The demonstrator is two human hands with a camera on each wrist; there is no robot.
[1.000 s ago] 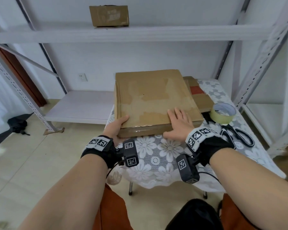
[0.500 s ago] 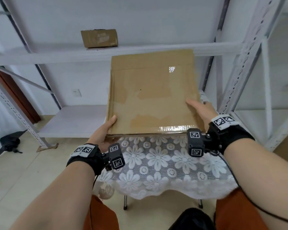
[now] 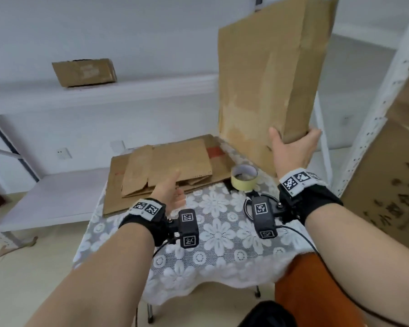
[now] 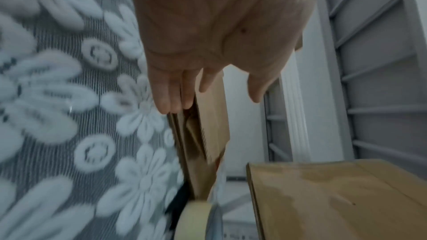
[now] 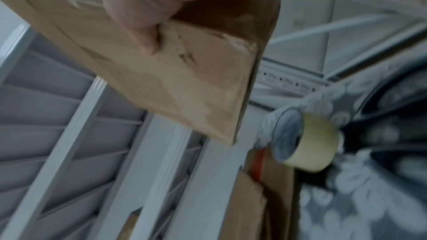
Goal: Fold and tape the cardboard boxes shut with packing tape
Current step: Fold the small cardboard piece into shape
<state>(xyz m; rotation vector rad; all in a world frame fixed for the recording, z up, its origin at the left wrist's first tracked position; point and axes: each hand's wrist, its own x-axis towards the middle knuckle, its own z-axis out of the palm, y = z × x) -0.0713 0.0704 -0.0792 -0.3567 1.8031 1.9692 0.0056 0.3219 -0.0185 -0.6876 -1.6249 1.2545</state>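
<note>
My right hand (image 3: 293, 147) grips the lower corner of a flat taped cardboard box (image 3: 267, 74), which stands upright in the air at the right, above the table; in the right wrist view my thumb lies across the box (image 5: 184, 72). My left hand (image 3: 170, 190) is open with straight fingers (image 4: 171, 90) and holds nothing, just in front of a pile of flattened cardboard boxes (image 3: 165, 166) on the table. A roll of yellowish packing tape (image 3: 243, 177) lies on the cloth to the right of the pile, below the raised box.
The table carries a white lace flower cloth (image 3: 217, 234). White metal shelving (image 3: 128, 90) runs behind, with a small cardboard box (image 3: 84, 72) on it. A large printed carton (image 3: 392, 180) stands at the right behind a shelf post (image 3: 373, 114). Black scissors handles (image 3: 248, 204) lie near my right wrist.
The taped box went from lying flat on the table to being raised and swung upright to the right. My left hand let go of it and now hovers by the flattened pile.
</note>
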